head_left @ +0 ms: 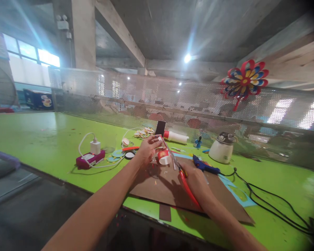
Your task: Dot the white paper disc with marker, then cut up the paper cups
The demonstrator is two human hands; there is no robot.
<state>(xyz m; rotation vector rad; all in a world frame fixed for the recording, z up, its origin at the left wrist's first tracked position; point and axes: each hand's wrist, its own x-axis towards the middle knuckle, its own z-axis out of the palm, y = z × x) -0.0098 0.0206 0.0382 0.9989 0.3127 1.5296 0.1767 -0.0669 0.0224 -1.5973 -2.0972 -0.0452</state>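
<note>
Scissors with red handles [186, 186] are gripped in my right hand [197, 179], above a brown board. Their blades point up and away, the tips close to my left fingertips. My left hand [147, 150] pinches a small white and red piece of paper [160, 139] beside the blades. Just below the blades is a curled red and white paper piece [164, 157]; whether it joins the pinched paper I cannot tell. The brown board [170, 190] lies flat under both hands. Right of the scissors, a blue glue gun [206, 165] rests on the board.
On the green table [49, 139] are a purple power strip [90, 159] with a white charger, a phone [160, 128], a white roll [176, 137] and a white and grey pot [221, 148]. Black cable [267, 190] runs along the right. A mesh partition [136, 101] bearing a paper flower [245, 81] stands behind.
</note>
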